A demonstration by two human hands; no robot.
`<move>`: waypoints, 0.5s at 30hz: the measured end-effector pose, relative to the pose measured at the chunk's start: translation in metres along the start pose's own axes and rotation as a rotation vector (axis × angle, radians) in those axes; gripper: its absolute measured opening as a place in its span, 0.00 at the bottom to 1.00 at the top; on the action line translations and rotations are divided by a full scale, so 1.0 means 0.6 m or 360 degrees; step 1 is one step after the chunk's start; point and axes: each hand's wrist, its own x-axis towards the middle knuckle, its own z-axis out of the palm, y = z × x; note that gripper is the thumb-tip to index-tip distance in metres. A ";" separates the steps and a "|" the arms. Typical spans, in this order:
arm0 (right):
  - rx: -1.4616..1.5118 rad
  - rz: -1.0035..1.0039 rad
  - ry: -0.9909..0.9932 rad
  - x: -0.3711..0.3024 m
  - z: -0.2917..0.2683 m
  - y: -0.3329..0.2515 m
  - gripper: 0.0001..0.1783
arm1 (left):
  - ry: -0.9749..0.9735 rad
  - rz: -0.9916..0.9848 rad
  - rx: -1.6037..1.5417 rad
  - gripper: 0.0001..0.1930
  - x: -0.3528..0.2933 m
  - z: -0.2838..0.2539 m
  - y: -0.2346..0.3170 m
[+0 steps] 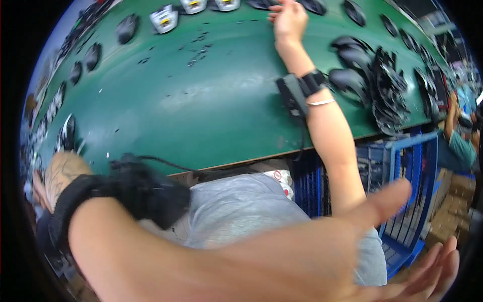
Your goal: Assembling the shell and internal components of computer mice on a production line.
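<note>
My right hand reaches over the green table to its far edge, fingers loosely spread. Dark, computer-mouse-shaped shells lie on both sides of it. A black strap with a small box is on that wrist. At the far left, my left hand is beyond another black strap; its fingers are mostly hidden. Close to it is a black-and-white shell. A big blurred hand, thumb and fingers spread, crosses low in front of the camera; it looks like another person's.
Curved black parts are heaped at the table's right. Silver-white shells with yellow labels line the far edge, and tiny black pieces lie scattered. Blue crates stand below the right edge. Another person is at far right.
</note>
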 end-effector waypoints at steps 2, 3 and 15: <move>0.0014 0.0081 0.0052 0.003 -0.019 -0.011 0.15 | -0.0119 0.0031 0.0019 0.27 -0.019 -0.050 0.012; 0.0043 0.0002 -0.0005 0.014 -0.035 0.000 0.15 | -0.0160 0.0049 0.0020 0.28 -0.027 -0.076 0.018; -0.0232 -0.0267 0.0069 0.009 -0.007 0.006 0.17 | 0.0038 0.0337 -0.0033 0.35 -0.095 -0.052 -0.007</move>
